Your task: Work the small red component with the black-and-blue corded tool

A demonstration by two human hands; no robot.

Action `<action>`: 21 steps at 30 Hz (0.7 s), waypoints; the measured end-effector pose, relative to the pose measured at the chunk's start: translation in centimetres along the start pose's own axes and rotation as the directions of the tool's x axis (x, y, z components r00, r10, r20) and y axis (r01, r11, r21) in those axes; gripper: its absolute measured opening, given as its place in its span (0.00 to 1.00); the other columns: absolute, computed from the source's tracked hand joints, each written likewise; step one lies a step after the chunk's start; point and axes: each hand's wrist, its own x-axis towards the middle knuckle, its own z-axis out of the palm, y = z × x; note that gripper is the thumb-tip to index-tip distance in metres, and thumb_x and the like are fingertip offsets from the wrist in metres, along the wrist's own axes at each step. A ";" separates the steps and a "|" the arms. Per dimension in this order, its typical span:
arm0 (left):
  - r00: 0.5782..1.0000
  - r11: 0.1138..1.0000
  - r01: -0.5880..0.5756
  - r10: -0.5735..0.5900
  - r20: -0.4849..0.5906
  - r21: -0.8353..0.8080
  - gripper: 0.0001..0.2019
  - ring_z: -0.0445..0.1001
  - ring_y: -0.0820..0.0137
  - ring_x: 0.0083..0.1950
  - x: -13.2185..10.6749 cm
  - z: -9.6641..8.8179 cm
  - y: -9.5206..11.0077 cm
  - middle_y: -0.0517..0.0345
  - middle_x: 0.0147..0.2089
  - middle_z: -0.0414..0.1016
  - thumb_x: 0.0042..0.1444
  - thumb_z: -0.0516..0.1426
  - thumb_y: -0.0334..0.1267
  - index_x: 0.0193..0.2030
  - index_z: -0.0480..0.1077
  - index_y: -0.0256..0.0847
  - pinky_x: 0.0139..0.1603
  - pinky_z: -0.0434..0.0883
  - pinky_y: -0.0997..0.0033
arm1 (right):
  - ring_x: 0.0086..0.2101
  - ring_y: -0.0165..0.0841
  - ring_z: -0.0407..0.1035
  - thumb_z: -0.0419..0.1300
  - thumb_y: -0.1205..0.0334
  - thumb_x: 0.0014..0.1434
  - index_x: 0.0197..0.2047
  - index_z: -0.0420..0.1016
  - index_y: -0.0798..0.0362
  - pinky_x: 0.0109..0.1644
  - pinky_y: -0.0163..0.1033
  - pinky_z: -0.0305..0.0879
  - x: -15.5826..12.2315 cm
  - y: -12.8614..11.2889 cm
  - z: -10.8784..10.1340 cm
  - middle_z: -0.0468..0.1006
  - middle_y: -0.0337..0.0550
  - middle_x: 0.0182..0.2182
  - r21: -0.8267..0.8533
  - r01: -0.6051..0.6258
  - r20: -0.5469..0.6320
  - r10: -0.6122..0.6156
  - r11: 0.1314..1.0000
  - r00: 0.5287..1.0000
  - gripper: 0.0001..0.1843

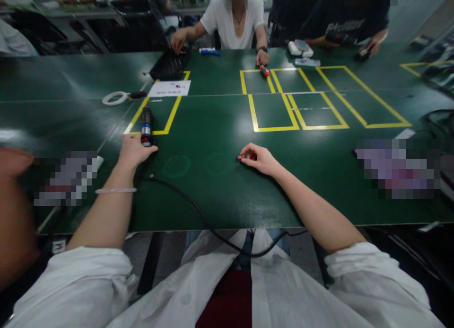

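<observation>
On the left, my left hand (135,150) is around the near end of a black cylindrical tool (145,119) with a blue and silver band. Its fingers lie on the left side and its thumb on the right, with a bit of red showing between them. The tool's far part reaches into a yellow taped box. Nearer the middle, my right hand (260,160) pinches a small red-and-black piece (241,156) with an orange part, just above or on the green table (213,200); its exact kind is too small to tell.
A black cable (191,202) runs across the table's front edge towards my lap. Across from me, a person in white touches a red-and-black object (264,71) and a black tray (170,65). A printed sheet (170,88) and a white cable coil (114,98) lie left. Blurred-out devices flank both sides.
</observation>
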 end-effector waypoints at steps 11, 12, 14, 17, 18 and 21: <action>0.986 0.985 -0.166 0.165 -0.018 -0.049 0.30 0.67 0.45 0.56 -5.1 1.5 12.6 0.38 0.56 0.63 0.52 0.61 0.53 0.58 0.67 0.38 0.51 0.71 0.50 | 0.26 0.28 0.63 0.64 0.57 0.57 0.43 0.74 0.55 0.33 0.36 0.60 0.1 0.2 -0.1 0.73 0.37 0.27 0.014 0.000 -0.013 0.000 1.000 1.000 0.13; 0.979 0.978 -0.203 0.203 -0.017 -0.056 0.30 0.68 0.46 0.56 -5.6 1.7 13.9 0.39 0.56 0.64 0.52 0.61 0.53 0.58 0.67 0.39 0.50 0.72 0.52 | 0.26 0.28 0.63 0.64 0.57 0.57 0.43 0.74 0.55 0.33 0.36 0.60 0.1 0.1 -0.1 0.72 0.37 0.27 0.011 -0.001 -0.017 0.001 1.000 1.000 0.13; 0.962 0.959 -0.273 0.273 -0.012 -0.072 0.30 0.68 0.48 0.55 -6.5 2.0 16.3 0.40 0.56 0.64 0.52 0.61 0.52 0.59 0.66 0.38 0.48 0.72 0.54 | 0.26 0.29 0.63 0.64 0.57 0.57 0.42 0.74 0.55 0.33 0.36 0.60 0.1 0.1 -0.2 0.72 0.37 0.27 0.008 0.002 -0.036 -0.002 1.000 0.999 0.12; 0.932 0.926 -0.361 0.363 0.001 -0.113 0.32 0.68 0.50 0.54 -7.8 2.3 19.4 0.41 0.56 0.63 0.52 0.61 0.51 0.61 0.64 0.37 0.48 0.72 0.56 | 0.27 0.29 0.64 0.64 0.57 0.56 0.42 0.74 0.54 0.34 0.37 0.60 0.3 0.3 -0.3 0.72 0.37 0.27 0.026 0.008 -0.079 -0.006 1.000 0.997 0.13; 0.921 0.914 -0.385 0.389 0.008 -0.128 0.32 0.68 0.51 0.54 -8.2 2.3 20.2 0.41 0.56 0.63 0.53 0.61 0.50 0.61 0.63 0.37 0.49 0.72 0.57 | 0.27 0.29 0.64 0.64 0.57 0.56 0.42 0.74 0.54 0.34 0.37 0.60 0.3 0.4 -0.4 0.71 0.37 0.26 0.041 0.007 -0.092 -0.003 0.999 0.996 0.13; 0.896 0.889 -0.433 0.443 0.037 -0.147 0.32 0.68 0.54 0.55 -9.5 2.2 22.1 0.44 0.56 0.63 0.54 0.61 0.49 0.63 0.61 0.39 0.49 0.72 0.59 | 0.26 0.29 0.63 0.65 0.57 0.56 0.41 0.72 0.54 0.33 0.36 0.60 0.5 0.8 -0.4 0.71 0.36 0.26 0.093 0.007 -0.123 0.004 0.996 0.992 0.13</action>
